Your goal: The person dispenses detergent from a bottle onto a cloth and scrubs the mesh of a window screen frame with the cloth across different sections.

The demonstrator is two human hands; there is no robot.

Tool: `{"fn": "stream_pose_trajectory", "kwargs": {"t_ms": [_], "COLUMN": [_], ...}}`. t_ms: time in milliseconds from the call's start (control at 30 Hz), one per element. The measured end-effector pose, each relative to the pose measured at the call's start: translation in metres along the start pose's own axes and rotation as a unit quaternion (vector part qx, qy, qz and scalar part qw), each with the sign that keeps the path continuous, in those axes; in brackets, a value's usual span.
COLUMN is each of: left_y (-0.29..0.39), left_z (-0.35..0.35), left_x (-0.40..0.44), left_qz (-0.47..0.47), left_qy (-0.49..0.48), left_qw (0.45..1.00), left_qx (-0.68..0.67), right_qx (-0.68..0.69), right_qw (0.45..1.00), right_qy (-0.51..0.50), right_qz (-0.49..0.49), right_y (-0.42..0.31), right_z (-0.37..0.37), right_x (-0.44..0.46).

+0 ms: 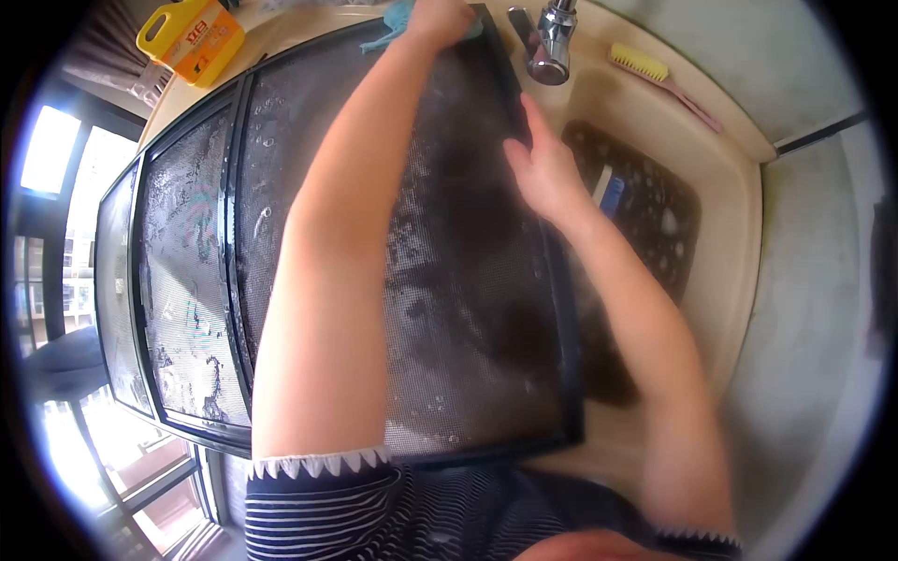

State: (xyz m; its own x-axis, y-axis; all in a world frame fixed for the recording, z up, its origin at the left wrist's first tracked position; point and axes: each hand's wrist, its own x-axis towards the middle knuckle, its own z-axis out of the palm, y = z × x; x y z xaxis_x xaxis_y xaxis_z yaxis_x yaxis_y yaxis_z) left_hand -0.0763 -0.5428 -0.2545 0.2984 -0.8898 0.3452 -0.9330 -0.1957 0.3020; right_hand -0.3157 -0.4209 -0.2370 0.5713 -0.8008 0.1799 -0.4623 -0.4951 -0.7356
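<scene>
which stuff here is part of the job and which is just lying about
Seemingly part of the job:
mesh screen
blue cloth, in the left hand

Apparently just lying about, untouched now:
yellow jug
brush on the sink ledge
blue-and-white thing in the sink, too unclear to name

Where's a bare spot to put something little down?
Perhaps the counter strip between the yellow bottle and blue cloth, or the small ledge gap between the tap and yellow brush. It's crowded at the screen's edges, near the left hand and right hand, and in the murky water.
</scene>
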Motion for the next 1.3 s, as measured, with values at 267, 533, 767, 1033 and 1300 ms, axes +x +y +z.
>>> {"fn": "stream_pose_trajectory", "kwargs": {"t_ms": [267, 533, 767, 1033, 1300], "left_y": [-0.002, 0.007, 0.016, 0.012, 0.026], "left_z": [0.003, -0.013, -0.027, -0.023, -0.017], "left_x": [0.014, 0.009, 0.003, 0.016, -0.014], "left_qz": [0.044, 0.001, -0.006, -0.001, -0.027], "left_qy": [-0.005, 0.074, -0.022, 0.008, -0.021], "left_qw": [0.999, 0.996, 0.999, 0.998, 0.999], "left_qx": [0.025, 0.056, -0.025, 0.068, -0.024], "right_qx": [-0.006, -0.051, -0.046, -0.054, -0.048], "right_qw": [0.999, 0.996, 0.992, 0.995, 0.995], "right_qy": [-0.049, -0.068, -0.1, -0.077, -0.076], "right_qz": [0.023, 0.008, 0.056, 0.033, 0.036], "right_y": [-0.006, -0.009, -0.013, -0.008, -0.012], "right_z": [-0.005, -0.004, -0.009, -0.005, -0.007], "right_x": [0.0, 0.005, 0.004, 0.002, 0.002]}}
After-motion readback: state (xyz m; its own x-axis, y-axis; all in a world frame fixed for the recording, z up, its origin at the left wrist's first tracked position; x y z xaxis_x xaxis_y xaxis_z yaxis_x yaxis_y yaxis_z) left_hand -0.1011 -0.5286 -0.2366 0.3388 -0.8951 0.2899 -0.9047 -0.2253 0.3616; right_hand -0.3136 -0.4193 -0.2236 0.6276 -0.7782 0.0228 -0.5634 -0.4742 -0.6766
